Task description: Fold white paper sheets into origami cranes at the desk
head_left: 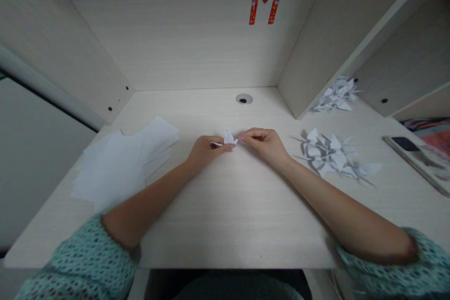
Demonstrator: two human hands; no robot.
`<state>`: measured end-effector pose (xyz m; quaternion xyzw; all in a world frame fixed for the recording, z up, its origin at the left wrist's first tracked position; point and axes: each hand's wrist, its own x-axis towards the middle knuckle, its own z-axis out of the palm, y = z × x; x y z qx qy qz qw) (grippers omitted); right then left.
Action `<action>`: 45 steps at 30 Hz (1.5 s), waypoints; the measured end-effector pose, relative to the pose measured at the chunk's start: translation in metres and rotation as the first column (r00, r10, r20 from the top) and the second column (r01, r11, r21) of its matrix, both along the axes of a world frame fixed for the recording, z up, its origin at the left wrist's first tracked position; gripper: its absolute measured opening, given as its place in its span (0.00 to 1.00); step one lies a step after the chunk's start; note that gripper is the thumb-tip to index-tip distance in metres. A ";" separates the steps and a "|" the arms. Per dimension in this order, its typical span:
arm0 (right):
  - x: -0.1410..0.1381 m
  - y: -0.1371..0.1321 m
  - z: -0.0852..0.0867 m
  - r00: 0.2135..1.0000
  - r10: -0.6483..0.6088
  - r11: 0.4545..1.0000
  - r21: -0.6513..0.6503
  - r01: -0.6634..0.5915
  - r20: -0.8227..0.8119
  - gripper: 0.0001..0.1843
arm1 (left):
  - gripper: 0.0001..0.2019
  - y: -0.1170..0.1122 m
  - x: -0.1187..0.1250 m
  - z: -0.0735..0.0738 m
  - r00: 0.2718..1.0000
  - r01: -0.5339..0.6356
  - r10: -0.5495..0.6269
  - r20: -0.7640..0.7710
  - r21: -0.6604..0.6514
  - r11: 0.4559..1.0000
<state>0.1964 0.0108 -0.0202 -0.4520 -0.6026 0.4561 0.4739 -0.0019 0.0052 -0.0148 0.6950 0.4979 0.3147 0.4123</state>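
Near the middle of the pale desk [232,225], a small white folded-paper crane [228,137] is supported between both hands, one pointed flap upright and narrow points extending to either side. The left hand [208,148] is nearly closed: its thumb lies along the near side of the paper, the fingers are curled behind, and the crane is gripped between them. The right hand [264,141] is drawn into a pinch, thumb and forefinger meeting at the crane's right-hand point, with the remaining fingers loosely bent. Both forearms emerge from teal openwork sleeves [82,258]. To the left lies a spread, overlapping stack of white paper sheets [119,164], partly behind the left forearm. Beyond the right forearm sits a cluster of folded cranes [326,152], their points projecting in several directions; a second heap of white folded paper [338,94] lies farther back, beside the foot of the upright partition [316,51]. At the far right rests a flat object [418,161] bearing a dark rounded patch. Behind the hands, a round cable grommet [244,99] is set into the desktop, and red strips with gold characters [255,3] decorate the back panel [197,33].
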 end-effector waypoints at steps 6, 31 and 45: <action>-0.003 -0.002 -0.003 0.999 -0.032 0.999 -0.023 0.031 -0.032 0.13 | 0.21 0.000 0.001 -0.001 1.000 -0.012 0.013 0.007 -0.009 1.000; -0.007 -0.006 0.007 0.991 -0.084 0.994 -0.080 0.077 -0.101 0.14 | 0.21 0.000 0.000 0.001 0.999 -0.047 0.047 0.028 -0.008 0.999; -0.002 -0.003 0.006 0.998 -0.051 0.995 -0.082 0.048 -0.032 0.14 | 0.21 0.000 -0.001 0.000 0.998 -0.038 0.039 0.054 -0.020 0.999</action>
